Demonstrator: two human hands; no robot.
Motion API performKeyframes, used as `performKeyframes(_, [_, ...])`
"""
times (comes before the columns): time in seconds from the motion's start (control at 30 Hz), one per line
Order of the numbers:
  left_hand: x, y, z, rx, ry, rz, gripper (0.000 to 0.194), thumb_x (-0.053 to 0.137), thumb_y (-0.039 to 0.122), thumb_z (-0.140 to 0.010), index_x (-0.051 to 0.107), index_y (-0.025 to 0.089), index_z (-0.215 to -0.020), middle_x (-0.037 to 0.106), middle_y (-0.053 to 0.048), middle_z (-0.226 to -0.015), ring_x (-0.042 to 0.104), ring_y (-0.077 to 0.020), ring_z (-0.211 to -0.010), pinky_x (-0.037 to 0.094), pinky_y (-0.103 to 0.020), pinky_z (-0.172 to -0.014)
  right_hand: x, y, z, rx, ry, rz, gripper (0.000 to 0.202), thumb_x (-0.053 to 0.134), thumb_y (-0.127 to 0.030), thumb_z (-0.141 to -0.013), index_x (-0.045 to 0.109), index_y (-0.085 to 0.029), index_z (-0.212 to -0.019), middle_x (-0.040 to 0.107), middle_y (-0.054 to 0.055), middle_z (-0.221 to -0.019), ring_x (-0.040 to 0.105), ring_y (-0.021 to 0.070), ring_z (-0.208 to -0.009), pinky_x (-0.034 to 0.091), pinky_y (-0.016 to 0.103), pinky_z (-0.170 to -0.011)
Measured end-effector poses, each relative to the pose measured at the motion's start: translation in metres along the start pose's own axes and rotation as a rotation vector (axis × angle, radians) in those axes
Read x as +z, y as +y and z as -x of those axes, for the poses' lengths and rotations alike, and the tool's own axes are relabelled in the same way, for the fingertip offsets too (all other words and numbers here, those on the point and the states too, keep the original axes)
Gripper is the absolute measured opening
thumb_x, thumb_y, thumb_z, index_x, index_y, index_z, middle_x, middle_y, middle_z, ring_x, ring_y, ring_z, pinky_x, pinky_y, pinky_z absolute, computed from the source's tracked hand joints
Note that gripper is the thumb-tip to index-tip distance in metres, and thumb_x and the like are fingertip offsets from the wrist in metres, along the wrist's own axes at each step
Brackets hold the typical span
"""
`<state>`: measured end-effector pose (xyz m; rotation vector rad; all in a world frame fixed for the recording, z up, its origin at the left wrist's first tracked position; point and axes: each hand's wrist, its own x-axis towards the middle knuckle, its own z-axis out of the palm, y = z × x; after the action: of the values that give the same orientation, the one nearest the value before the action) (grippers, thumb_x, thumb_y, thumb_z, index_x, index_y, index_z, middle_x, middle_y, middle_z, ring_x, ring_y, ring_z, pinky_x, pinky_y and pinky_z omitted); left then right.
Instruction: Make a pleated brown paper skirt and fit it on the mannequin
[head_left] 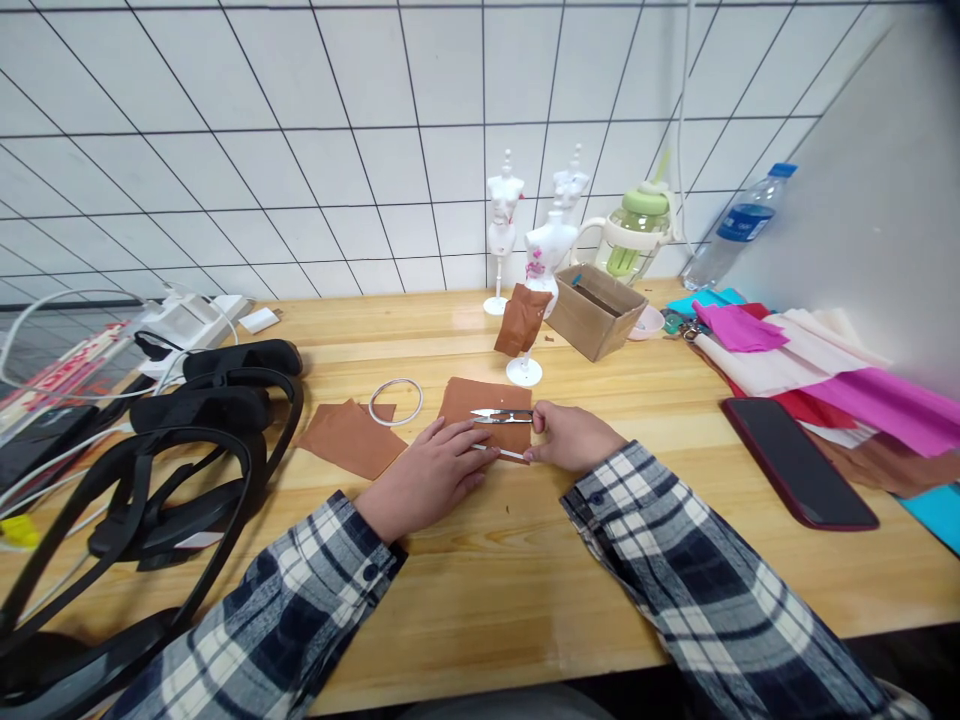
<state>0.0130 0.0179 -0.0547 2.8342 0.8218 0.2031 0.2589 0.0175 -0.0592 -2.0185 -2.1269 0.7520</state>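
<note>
A rectangular piece of brown fabric (489, 394) lies flat on the wooden table, with a narrow white strip (513, 456) along its near edge. My left hand (435, 468) rests on the fabric's left part, fingers stretched out toward the strip. In my right hand (566, 436) is a small pair of thread snips (504, 415), pinched near the handle, blades pointing left over the fabric. The right fingertips also reach the right end of the strip; whether they grip it I cannot tell. Left of the hands lie more brown fabric pieces (352, 440) and a silvery ring (395, 401).
Small white dress forms (504, 215) stand at the back, one draped with brown cloth (523, 320). Behind are a cardboard box (598, 312), a green-lidded jug (637, 230) and a water bottle (739, 232). Black headsets (199, 450) crowd the left; a phone (799, 462) and coloured fabrics (810, 360) lie right.
</note>
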Motion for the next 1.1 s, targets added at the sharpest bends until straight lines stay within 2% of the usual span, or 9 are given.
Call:
performKeyframes(0.1, [0.0,-0.001,0.001,-0.008,0.003,0.027,0.034,0.048,0.03,-0.095,0.056,0.028,-0.129,0.055,-0.006,-0.137,0.045,-0.0236,-0.129,0.033,-0.046,-0.109,-0.003,0.002,-0.001,-0.041,-0.015,-0.074,0.033,0.076,-0.042,-0.067,0.053,-0.022,-0.08,0.059,-0.004,-0.068,0.051,0.0135,-0.063,0.03,0.023,-0.054])
performKeyframes(0.2, [-0.002,-0.002,0.001,0.007,0.006,0.046,0.035,0.046,0.027,-0.096,0.056,0.029,-0.13,0.055,-0.005,-0.138,0.048,-0.0221,-0.127,0.034,-0.045,-0.108,-0.007,0.0,-0.001,-0.117,0.064,-0.169,0.021,0.064,-0.042,-0.08,0.06,-0.023,-0.087,0.057,-0.005,-0.065,0.051,0.0119,-0.06,0.031,0.023,-0.055])
performKeyframes(0.3, [-0.003,-0.002,0.001,0.013,-0.001,0.045,0.036,0.046,0.026,-0.096,0.056,0.03,-0.13,0.055,-0.005,-0.138,0.047,-0.0224,-0.128,0.034,-0.046,-0.109,-0.006,-0.006,-0.002,-0.159,0.167,-0.073,0.023,0.061,-0.035,-0.085,0.064,-0.025,-0.106,0.063,-0.003,-0.073,0.056,0.0135,-0.067,0.033,0.024,-0.059])
performKeyframes(0.37, [-0.004,-0.002,0.001,0.011,-0.003,0.048,0.036,0.047,0.027,-0.095,0.056,0.029,-0.13,0.056,-0.006,-0.138,0.047,-0.023,-0.129,0.035,-0.046,-0.108,-0.003,-0.009,-0.003,-0.155,0.171,0.041,0.023,0.062,-0.03,-0.084,0.065,-0.026,-0.107,0.067,0.0,-0.081,0.059,0.0156,-0.074,0.034,0.026,-0.062])
performKeyframes(0.53, [-0.003,-0.004,0.003,-0.006,-0.024,0.06,0.04,0.047,0.028,-0.095,0.052,0.031,-0.134,0.054,-0.005,-0.14,0.047,-0.0237,-0.128,0.037,-0.046,-0.107,-0.009,-0.005,-0.003,-0.059,0.192,0.158,0.019,0.053,-0.032,-0.089,0.068,-0.026,-0.097,0.072,0.004,-0.089,0.062,0.0191,-0.079,0.034,0.028,-0.062])
performKeyframes(0.77, [-0.002,-0.006,0.005,-0.062,0.037,0.118,0.057,0.048,0.021,-0.094,0.03,0.026,-0.147,0.061,-0.008,-0.129,0.055,-0.0209,-0.12,0.036,-0.045,-0.107,-0.035,0.021,-0.002,0.236,0.339,0.232,0.031,0.039,-0.03,-0.094,0.068,-0.023,-0.1,0.071,0.01,-0.094,0.063,0.0229,-0.082,0.032,0.03,-0.058])
performKeyframes(0.93, [-0.005,-0.005,0.006,-0.081,0.036,0.122,0.042,0.044,0.02,-0.096,0.046,0.028,-0.137,0.066,-0.005,-0.12,0.059,-0.0202,-0.114,0.024,-0.052,-0.112,-0.038,0.028,-0.001,0.366,0.375,0.201,0.029,0.042,-0.034,-0.092,0.067,-0.022,-0.101,0.072,0.011,-0.094,0.065,0.0248,-0.084,0.031,0.031,-0.056])
performKeyframes(1.03, [-0.004,-0.006,0.007,-0.105,0.036,0.167,0.043,0.048,0.021,-0.093,0.047,0.028,-0.136,0.067,-0.005,-0.115,0.061,-0.0208,-0.108,0.034,-0.049,-0.108,-0.034,0.023,0.0,0.396,0.375,0.203,0.03,0.048,-0.038,-0.09,0.064,-0.023,-0.109,0.072,0.011,-0.095,0.065,0.0266,-0.085,0.033,0.031,-0.057])
performKeyframes(1.1, [-0.003,-0.007,0.008,-0.117,0.025,0.234,0.052,0.05,0.02,-0.092,0.039,0.028,-0.142,0.066,-0.006,-0.119,0.061,-0.021,-0.108,0.044,-0.043,-0.101,-0.027,0.013,0.001,0.301,0.372,0.178,0.032,0.049,-0.038,-0.089,0.062,-0.024,-0.115,0.071,0.009,-0.093,0.064,0.0247,-0.083,0.035,0.031,-0.06])
